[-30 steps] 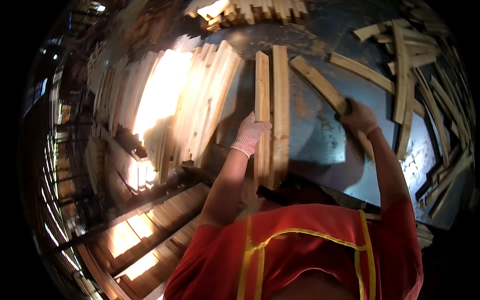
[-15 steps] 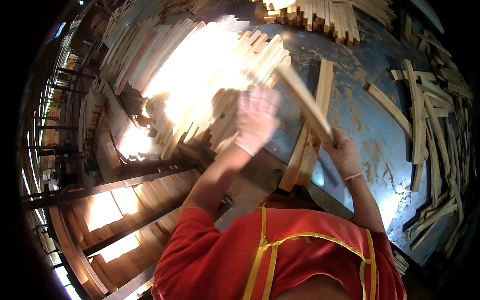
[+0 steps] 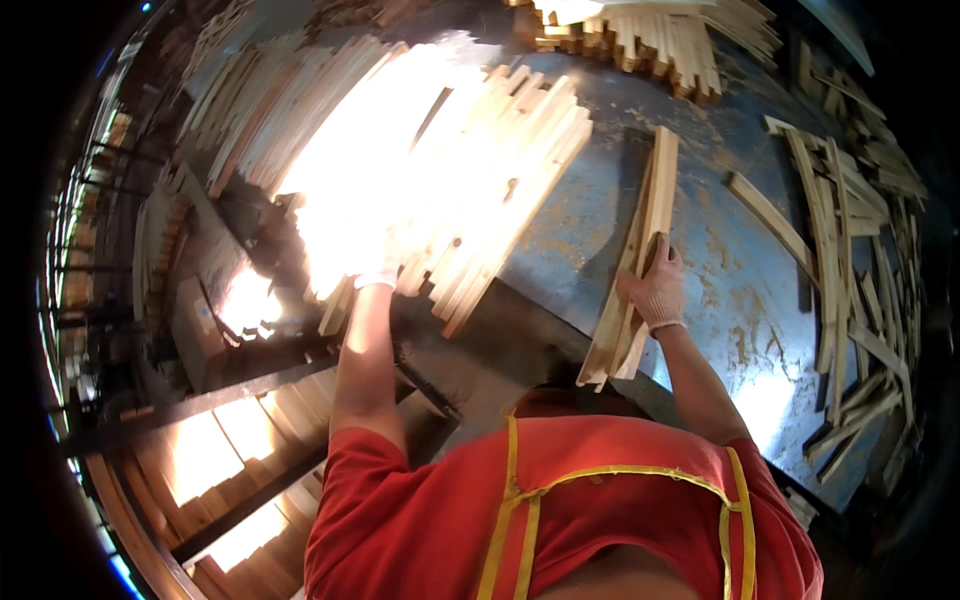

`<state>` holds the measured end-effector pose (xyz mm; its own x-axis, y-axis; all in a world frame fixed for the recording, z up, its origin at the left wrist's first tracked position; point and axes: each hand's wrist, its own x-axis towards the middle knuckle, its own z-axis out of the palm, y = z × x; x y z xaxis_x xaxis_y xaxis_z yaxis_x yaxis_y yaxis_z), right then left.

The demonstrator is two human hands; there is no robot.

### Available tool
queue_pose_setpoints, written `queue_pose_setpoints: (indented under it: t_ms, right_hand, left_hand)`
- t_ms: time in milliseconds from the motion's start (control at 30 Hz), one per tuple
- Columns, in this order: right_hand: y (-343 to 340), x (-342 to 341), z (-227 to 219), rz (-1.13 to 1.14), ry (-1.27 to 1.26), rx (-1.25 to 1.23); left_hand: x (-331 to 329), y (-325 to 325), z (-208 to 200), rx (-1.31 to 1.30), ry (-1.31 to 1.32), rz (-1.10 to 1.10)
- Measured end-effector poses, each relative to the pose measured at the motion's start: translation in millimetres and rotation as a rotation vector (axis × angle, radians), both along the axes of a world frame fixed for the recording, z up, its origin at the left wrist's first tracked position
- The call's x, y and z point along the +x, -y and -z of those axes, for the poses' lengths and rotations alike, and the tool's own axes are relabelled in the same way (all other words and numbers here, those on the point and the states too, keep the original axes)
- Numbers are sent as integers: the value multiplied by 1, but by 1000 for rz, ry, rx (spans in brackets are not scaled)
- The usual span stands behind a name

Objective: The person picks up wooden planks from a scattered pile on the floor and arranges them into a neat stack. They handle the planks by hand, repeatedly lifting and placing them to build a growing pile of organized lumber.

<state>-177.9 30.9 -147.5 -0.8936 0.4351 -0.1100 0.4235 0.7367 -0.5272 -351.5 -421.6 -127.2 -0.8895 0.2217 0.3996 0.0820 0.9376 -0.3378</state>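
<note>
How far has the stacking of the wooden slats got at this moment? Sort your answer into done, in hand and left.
Done: a large slat pile lies on the left. In hand: the right hand grips a small bundle of slats on the blue table; the left hand rests at the pile's edge. Left: loose slats scattered on the right.

Pale yellow wooden slats (image 3: pixel 640 250); blue bench (image 3: pixel 720 250) with rusty brown patches; red shirt (image 3: pixel 420 520), yellow-trimmed apron straps (image 3: pixel 520 500); gloves (image 3: pixel 655 290) probably white, glare washes them out.

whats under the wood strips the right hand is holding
The wood strips lie on the worn blue metal table, the right hand resting on them. The surface directly beneath them is covered.
</note>
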Motion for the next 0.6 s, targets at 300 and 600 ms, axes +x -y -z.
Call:
queue_pose_setpoints:
  t_ms: [300,600]
  right_hand:
    - [-24,-14,3,126,-97,-695]
    - [-256,-18,-33,234,-61,457]
  left_hand:
    - [-30,-5,52,-135,590,-160]
    - [151,-327,-30,515,1010,108]
